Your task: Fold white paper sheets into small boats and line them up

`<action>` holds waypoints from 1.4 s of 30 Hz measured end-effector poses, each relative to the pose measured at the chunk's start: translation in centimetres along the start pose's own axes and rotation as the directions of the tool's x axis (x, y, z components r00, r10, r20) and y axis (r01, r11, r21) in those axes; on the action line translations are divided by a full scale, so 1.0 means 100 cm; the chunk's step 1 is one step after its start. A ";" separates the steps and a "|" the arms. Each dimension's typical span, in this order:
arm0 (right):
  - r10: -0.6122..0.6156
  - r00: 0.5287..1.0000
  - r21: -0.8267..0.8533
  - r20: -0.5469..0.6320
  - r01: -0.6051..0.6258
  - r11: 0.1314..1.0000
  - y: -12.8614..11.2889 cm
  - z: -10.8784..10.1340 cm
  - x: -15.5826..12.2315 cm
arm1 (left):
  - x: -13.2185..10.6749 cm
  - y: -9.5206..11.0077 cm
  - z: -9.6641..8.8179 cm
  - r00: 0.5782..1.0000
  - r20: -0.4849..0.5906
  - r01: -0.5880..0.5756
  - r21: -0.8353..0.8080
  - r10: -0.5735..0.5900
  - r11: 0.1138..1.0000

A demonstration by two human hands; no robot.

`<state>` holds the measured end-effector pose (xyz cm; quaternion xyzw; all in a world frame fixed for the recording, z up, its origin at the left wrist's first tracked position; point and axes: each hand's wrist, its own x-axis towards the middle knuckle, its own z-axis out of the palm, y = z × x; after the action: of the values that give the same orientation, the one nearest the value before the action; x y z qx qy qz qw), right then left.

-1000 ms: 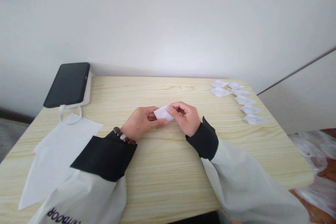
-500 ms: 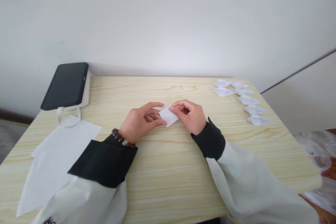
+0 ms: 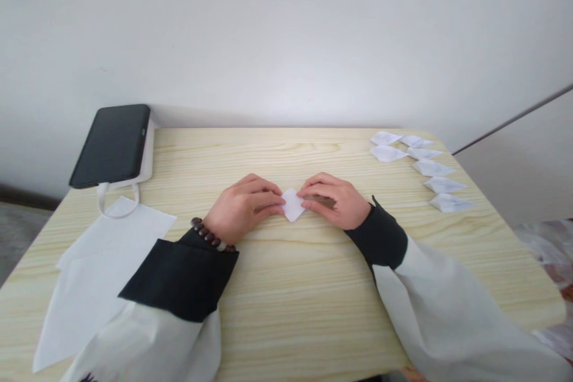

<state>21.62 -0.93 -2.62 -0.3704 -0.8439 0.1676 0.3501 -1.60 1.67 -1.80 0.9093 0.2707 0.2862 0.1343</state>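
Note:
A small folded white paper piece point(image 3: 292, 205) lies on the wooden table point(image 3: 286, 286) at its middle. My left hand point(image 3: 242, 209) rests to its left, fingers curled over, fingertips pressing the paper's left edge. My right hand point(image 3: 335, 200) lies to its right, fingers bent low, tips pressing the right edge. Both hands pin the paper flat between them. A dark bead bracelet point(image 3: 210, 236) circles my left wrist.
Several folded white paper shapes point(image 3: 423, 167) lie in rows at the table's far right. Large white sheets point(image 3: 94, 274) cover the near left. A black phone point(image 3: 114, 143) rests tilted on a white stand at the far left corner, against the wall.
The paper was held up between both hands' fingertips; it has been lowered flat onto the table, and both hands' fingers have come down onto it.

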 end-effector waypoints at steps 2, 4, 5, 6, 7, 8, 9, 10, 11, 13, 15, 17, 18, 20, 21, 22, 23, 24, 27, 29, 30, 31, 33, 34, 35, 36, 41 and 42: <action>-0.080 0.997 0.010 0.012 0.080 0.997 0.005 -0.004 -0.004 | 0.001 0.001 0.000 1.000 -0.008 -0.014 0.009 0.014 1.000; -0.115 0.993 -0.002 -0.005 0.115 0.993 0.007 -0.004 -0.005 | 0.002 0.002 -0.001 1.000 -0.015 -0.023 0.019 0.024 1.000; -0.124 0.992 -0.007 -0.016 0.124 0.992 0.006 -0.004 -0.005 | 0.002 0.003 -0.001 0.999 -0.018 -0.029 0.025 0.030 0.999; -0.129 0.991 -0.012 -0.028 0.129 0.992 0.005 -0.003 -0.005 | 0.003 0.004 -0.001 0.999 -0.020 -0.034 0.032 0.035 0.999; -0.132 0.990 -0.015 -0.040 0.132 0.991 0.004 -0.002 -0.004 | 0.003 0.005 -0.001 0.999 -0.021 -0.038 0.041 0.038 0.998; -0.136 0.989 -0.022 -0.053 0.135 0.991 0.003 -0.001 -0.003 | 0.003 0.005 -0.001 0.999 -0.022 -0.040 0.051 0.041 0.998; -0.141 0.988 -0.035 -0.063 0.139 0.990 0.002 -0.001 -0.003 | 0.004 0.006 -0.002 0.999 -0.023 -0.043 0.063 0.044 0.997; -0.146 0.987 -0.053 -0.068 0.143 0.988 0.001 0.000 -0.002 | 0.004 0.008 -0.002 0.999 -0.020 -0.046 0.077 0.047 0.996; -0.152 0.986 -0.074 -0.066 0.147 0.986 0.000 0.000 -0.002 | 0.004 0.009 -0.002 0.999 -0.012 -0.049 0.093 0.050 0.994; -0.162 0.986 -0.114 -0.047 0.156 0.981 0.000 0.000 -0.001 | 0.004 0.011 -0.003 0.998 0.009 -0.055 0.128 0.055 0.990; -0.163 0.986 -0.138 -0.027 0.158 0.978 0.000 0.000 -0.001 | 0.005 0.014 -0.003 0.998 0.032 -0.061 0.164 0.057 0.984; -0.155 0.988 -0.149 -0.025 0.150 0.977 0.001 0.000 -0.001 | 0.005 0.015 -0.002 0.997 0.046 -0.070 0.197 0.062 0.978; -0.150 0.988 -0.151 -0.029 0.144 0.978 0.001 0.000 -0.001 | 0.004 0.016 -0.002 0.997 0.052 -0.074 0.210 0.065 0.975; -0.145 0.989 -0.149 -0.035 0.138 0.979 0.001 0.000 -0.002 | 0.004 0.017 -0.001 0.996 0.057 -0.078 0.229 0.067 0.970; -0.148 0.988 -0.146 -0.037 0.141 0.979 0.001 -0.001 -0.002 | 0.004 0.017 -0.001 0.996 0.056 -0.079 0.235 0.068 0.969; -0.152 0.988 -0.145 -0.039 0.145 0.979 0.002 -0.001 -0.002 | 0.004 0.016 -0.001 0.996 0.054 -0.079 0.238 0.068 0.968; -0.159 0.986 -0.145 -0.040 0.151 0.978 0.002 -0.002 -0.003 | 0.003 0.016 0.000 0.996 0.052 -0.081 0.238 0.071 0.968; -0.166 0.985 -0.149 -0.043 0.158 0.976 0.002 -0.002 -0.003 | 0.003 0.015 0.000 0.996 0.050 -0.085 0.235 0.075 0.968; -0.183 0.982 -0.162 -0.045 0.174 0.971 0.001 -0.003 -0.003 | 0.003 0.014 0.001 0.994 0.045 -0.105 0.204 0.098 0.973; -0.186 0.982 -0.166 -0.042 0.177 0.970 0.000 -0.002 -0.003 | 0.003 0.012 0.001 0.994 0.032 -0.110 0.180 0.106 0.977; -0.186 0.982 -0.168 -0.041 0.176 0.970 -0.001 -0.001 -0.003 | 0.003 0.012 0.002 0.994 0.021 -0.111 0.171 0.109 0.979; -0.189 0.981 -0.172 -0.042 0.180 0.969 -0.002 -0.001 -0.002 | 0.003 0.011 0.002 0.994 0.011 -0.112 0.164 0.111 0.980; -0.214 0.976 -0.195 -0.049 0.201 0.960 -0.003 0.001 -0.002 | 0.003 0.010 0.002 0.993 -0.003 -0.119 0.156 0.121 0.980; -0.233 0.971 -0.215 -0.054 0.217 0.952 -0.004 0.001 -0.001 | 0.003 0.010 0.002 0.992 -0.007 -0.124 0.156 0.127 0.980; -0.255 0.965 -0.237 -0.059 0.234 0.943 -0.004 0.001 -0.001 | 0.003 0.010 0.002 0.991 -0.009 -0.129 0.157 0.132 0.979; -0.275 0.960 -0.258 -0.062 0.250 0.933 -0.004 0.001 0.000 | 0.003 0.009 0.003 0.991 -0.012 -0.131 0.161 0.134 0.978; -0.291 0.955 -0.285 -0.059 0.263 0.922 -0.003 0.001 -0.001 | 0.003 0.010 0.002 0.991 -0.022 -0.128 0.173 0.134 0.977; -0.277 0.959 -0.278 -0.060 0.251 0.927 -0.003 0.002 -0.002 | 0.003 0.011 0.002 0.991 -0.023 -0.126 0.173 0.132 0.977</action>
<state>21.42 -1.27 -2.62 -0.3050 -0.8826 -0.0147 0.3575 -0.80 0.97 -1.42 0.9281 0.2369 0.2854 0.0322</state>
